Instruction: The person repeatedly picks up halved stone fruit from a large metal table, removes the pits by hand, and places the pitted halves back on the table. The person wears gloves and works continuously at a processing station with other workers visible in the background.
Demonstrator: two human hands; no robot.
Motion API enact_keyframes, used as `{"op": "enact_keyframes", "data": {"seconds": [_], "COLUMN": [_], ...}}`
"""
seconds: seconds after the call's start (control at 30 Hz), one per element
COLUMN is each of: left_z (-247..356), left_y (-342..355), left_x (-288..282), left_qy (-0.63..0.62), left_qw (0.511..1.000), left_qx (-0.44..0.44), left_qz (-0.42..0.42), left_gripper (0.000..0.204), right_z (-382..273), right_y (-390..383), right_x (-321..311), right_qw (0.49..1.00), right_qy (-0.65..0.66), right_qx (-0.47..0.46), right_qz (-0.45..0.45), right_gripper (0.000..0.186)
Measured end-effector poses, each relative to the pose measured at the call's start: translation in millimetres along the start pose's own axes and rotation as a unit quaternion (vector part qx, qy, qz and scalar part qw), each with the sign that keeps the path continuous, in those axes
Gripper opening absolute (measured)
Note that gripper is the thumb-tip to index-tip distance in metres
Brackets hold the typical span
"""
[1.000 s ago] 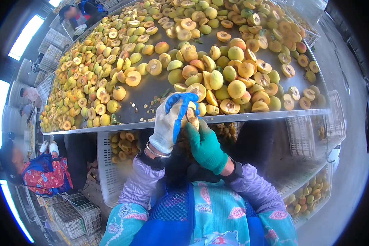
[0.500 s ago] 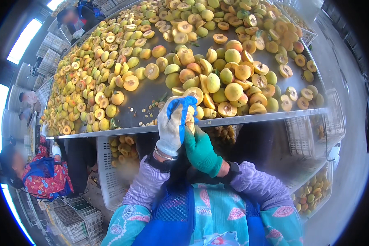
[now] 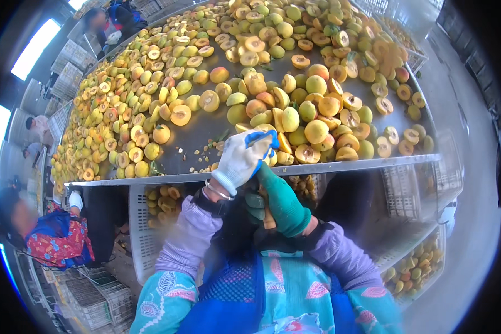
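Observation:
My left hand [image 3: 242, 158], in a white-and-blue glove, is at the table's near edge with fingers bent together; whatever is inside them is hidden. Just below, my right hand [image 3: 278, 200] in a green glove has its fingers curled round a tan handle [image 3: 269, 221], whose other end I cannot make out. A pile of whole and halved yellow-green fruit [image 3: 316, 131] lies just beyond my hands on the metal table [image 3: 189, 136], with small pits scattered left of them.
White crates of fruit [image 3: 140, 234] sit under the table, with others [image 3: 406, 195] at right. A co-worker in red [image 3: 55, 239] sits at lower left; another person [image 3: 108, 25] works at the far left corner. A floor aisle [image 3: 473, 156] runs along the right.
My left hand has turned over to the right, and the fruit piece seen between my hands is hidden. My right fingers have curled downward, showing the tan handle.

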State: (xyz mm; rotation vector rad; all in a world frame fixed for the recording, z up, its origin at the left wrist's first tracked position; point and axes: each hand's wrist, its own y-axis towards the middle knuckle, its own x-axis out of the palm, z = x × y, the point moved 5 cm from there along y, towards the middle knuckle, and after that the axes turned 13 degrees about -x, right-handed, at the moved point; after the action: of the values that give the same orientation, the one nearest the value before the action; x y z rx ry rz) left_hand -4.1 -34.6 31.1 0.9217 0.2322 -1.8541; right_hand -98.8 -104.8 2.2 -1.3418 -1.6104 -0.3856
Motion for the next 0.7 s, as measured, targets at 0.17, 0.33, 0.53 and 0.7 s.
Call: {"op": "enact_keyframes", "data": {"seconds": [0.17,0.33,0.53,0.7], "left_z": [6,18,26,22], "left_y": [9,3,-9,-22], "left_x": [4,3,-4,8], "left_qy": [-0.34,-0.43,-0.339,-0.642], "left_qw": [0.915,0.884,0.933,0.731], "left_qx": [-0.11,-0.074,-0.011,-0.199], "left_qz": [-0.189,-0.168,-0.119,-0.114], "left_gripper": [0.038,0.041,0.047,0.048], "right_z": [-1,-2,-2,-2], "right_y": [-12,-26,-34,-33], "right_x": [17,35,33,41], "right_qw": [0.998,0.99,0.986,0.938], "right_qy": [0.016,0.111,0.088,0.254], "right_qx": [-0.004,0.007,0.048,0.099], "right_qz": [-0.06,-0.091,-0.131,-0.215], "right_gripper": [0.043,0.041,0.04,0.043]}}
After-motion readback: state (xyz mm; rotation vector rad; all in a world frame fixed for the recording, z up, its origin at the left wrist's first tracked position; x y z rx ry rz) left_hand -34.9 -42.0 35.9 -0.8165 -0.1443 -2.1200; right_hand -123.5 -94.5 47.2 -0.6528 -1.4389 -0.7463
